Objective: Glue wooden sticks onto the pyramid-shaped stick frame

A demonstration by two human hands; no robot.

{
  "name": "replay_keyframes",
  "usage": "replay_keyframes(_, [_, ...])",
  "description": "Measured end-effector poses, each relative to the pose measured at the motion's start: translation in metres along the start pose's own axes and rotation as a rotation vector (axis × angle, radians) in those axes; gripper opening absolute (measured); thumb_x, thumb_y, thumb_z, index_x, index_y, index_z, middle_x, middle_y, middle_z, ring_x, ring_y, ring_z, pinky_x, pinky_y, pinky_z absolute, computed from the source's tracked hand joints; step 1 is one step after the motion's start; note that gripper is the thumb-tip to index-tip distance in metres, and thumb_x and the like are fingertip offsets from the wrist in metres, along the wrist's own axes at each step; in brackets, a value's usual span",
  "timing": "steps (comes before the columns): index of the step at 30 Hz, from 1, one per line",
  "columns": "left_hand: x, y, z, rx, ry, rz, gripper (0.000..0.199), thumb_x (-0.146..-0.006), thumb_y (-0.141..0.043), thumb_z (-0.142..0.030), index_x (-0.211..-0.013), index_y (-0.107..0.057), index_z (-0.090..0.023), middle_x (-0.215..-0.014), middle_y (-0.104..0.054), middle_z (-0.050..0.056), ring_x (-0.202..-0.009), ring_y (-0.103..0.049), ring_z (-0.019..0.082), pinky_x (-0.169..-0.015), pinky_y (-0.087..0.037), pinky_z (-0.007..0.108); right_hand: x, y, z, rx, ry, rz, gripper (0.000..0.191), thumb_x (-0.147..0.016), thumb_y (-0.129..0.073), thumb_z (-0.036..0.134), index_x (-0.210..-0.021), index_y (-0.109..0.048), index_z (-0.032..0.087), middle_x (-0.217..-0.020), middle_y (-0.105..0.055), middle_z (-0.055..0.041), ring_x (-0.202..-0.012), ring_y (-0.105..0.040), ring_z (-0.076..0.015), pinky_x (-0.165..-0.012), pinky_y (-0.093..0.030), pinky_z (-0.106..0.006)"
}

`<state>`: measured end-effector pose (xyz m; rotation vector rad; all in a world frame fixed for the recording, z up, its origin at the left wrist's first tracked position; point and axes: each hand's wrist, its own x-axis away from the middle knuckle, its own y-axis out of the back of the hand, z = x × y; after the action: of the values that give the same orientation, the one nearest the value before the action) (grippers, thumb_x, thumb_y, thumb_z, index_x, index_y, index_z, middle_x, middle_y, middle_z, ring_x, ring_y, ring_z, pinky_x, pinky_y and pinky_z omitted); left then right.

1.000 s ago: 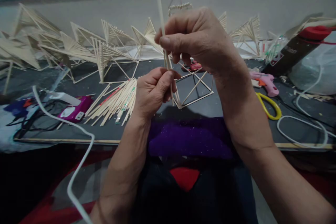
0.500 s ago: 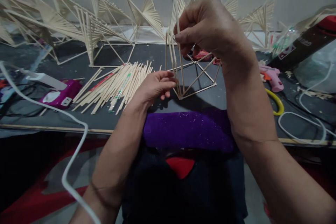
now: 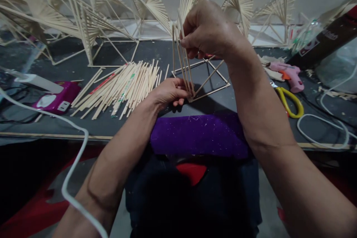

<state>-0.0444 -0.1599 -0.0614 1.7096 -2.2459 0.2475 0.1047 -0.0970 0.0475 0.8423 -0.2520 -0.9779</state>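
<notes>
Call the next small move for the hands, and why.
Probably steady the held wooden stick at the near corner of the stick frame. The right hand grips it by its upper part, and the left hand has its fingertips at that corner, by the sticks' lower ends. Whether the held stick's foot already touches the frame isn't clear.

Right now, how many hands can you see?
2: the left hand by the near corner of the wooden frame, the right hand higher, pinching a stick. None seem hidden.
</notes>
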Motion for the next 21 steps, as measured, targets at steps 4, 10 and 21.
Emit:
replay_keyframes(4, [0.0004,-0.0010,0.0002,-0.003,-0.018,-0.013,0.026,-0.069,-0.066,-0.002,-0.094,-0.066,-0.010,-0.074,-0.069,0.004,-0.039,-0.052,0.004,-0.030,-0.030,0.015,-0.0017,-0.0027,-0.0024,0.002,-0.053,0.018,0.018,-0.070,-0.055,0.006,-0.057,-0.058,0.017,-0.054,-0.063,-0.0007,-0.043,-0.051,-0.0074,-0.038,-0.037,-0.015])
replay_keyframes(10, [-0.0014,-0.0025,0.0037,-0.030,-0.044,-0.050,0.025,-0.069,-0.069,-0.005,-0.093,-0.065,-0.011,-0.073,-0.068,0.003,-0.042,-0.054,0.004,-0.032,-0.028,0.016,-0.0019,-0.0049,-0.0054,0.004,-0.033,0.010,0.018,-0.072,-0.060,0.014,-0.056,-0.058,0.022,-0.062,-0.068,-0.0042,-0.051,-0.059,-0.0128,-0.045,-0.043,-0.021])
replay_keyframes(21, [0.0003,-0.0055,0.0038,-0.032,-0.052,-0.077,0.026,-0.068,-0.070,-0.006,-0.092,-0.064,-0.012,-0.071,-0.067,0.001,-0.042,-0.054,0.005,-0.033,-0.027,0.015,-0.0036,-0.0059,-0.0053,0.002,-0.069,-0.010,0.016,-0.071,-0.063,0.014,-0.058,-0.059,0.021,-0.062,-0.068,-0.0050,-0.058,-0.063,-0.0177,-0.053,-0.052,-0.028])
